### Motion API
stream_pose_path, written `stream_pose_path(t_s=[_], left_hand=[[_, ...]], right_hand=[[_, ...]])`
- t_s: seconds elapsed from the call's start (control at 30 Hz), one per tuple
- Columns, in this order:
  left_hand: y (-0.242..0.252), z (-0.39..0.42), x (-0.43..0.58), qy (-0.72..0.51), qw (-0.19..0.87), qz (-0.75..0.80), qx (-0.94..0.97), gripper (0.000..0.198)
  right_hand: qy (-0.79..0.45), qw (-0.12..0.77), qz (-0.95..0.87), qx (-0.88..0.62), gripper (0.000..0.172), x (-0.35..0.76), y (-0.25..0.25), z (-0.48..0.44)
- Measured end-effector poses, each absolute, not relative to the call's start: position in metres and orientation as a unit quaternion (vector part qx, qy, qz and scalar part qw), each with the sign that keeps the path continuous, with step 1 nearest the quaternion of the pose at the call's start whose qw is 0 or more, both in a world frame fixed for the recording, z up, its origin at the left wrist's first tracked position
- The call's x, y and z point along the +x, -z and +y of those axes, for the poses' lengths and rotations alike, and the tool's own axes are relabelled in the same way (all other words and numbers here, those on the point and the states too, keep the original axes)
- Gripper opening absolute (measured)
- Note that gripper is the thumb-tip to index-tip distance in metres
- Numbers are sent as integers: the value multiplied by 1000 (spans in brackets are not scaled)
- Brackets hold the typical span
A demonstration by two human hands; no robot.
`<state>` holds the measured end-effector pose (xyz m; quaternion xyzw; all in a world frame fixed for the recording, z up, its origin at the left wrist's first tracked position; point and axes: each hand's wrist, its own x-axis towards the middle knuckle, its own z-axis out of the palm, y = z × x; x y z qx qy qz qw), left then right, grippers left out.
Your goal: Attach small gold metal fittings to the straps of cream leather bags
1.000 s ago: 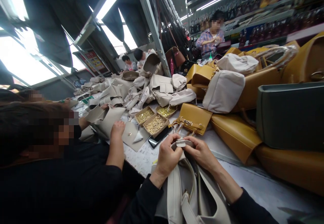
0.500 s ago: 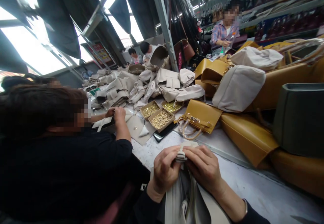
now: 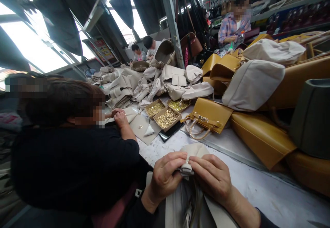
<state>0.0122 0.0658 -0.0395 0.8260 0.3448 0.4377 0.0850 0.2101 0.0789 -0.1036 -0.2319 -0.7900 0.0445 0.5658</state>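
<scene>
A beige handbag (image 3: 180,207) lies in front of me at the table's near edge. My left hand (image 3: 165,178) and my right hand (image 3: 211,178) both pinch a small beige strap tab (image 3: 187,168) at the top of the bag, fingers curled and closed round it. Behind my hands the bag's rounded beige flap (image 3: 196,149) stands up. The lower part of the bag runs out of view at the bottom.
A co-worker in black sits close on my left, their hand (image 3: 120,118) on a beige piece. Three cardboard trays of gold fittings (image 3: 165,118) and a dark phone (image 3: 170,134) lie ahead. Mustard bags (image 3: 210,113), a beige bag heap (image 3: 144,80) and a grey-green bag (image 3: 311,118) crowd the table.
My view has shifted so the hands and bag sit lower and closer. Both hands kept pinching the tab. The co-worker's hand drew back toward their other hand.
</scene>
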Motion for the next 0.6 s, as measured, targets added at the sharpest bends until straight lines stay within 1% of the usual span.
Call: stream_pose_path(t_s=[0.17,0.37,0.53,0.6], left_hand=[[39,62,11,-410,36,334,848,24],[29,47,15,-373,-84,355,853,15],[6,23,22,-353,-120,377,848,17],[2,16,26,-358,-125,388,840,16]], right_hand=[[-48,542,-812,-210,32,213,104,79],[-49,554,-802,-217,29,214,88,70],[-16,551,-807,-213,28,219,61,52],[-5,568,-792,-222,26,219,55,47]])
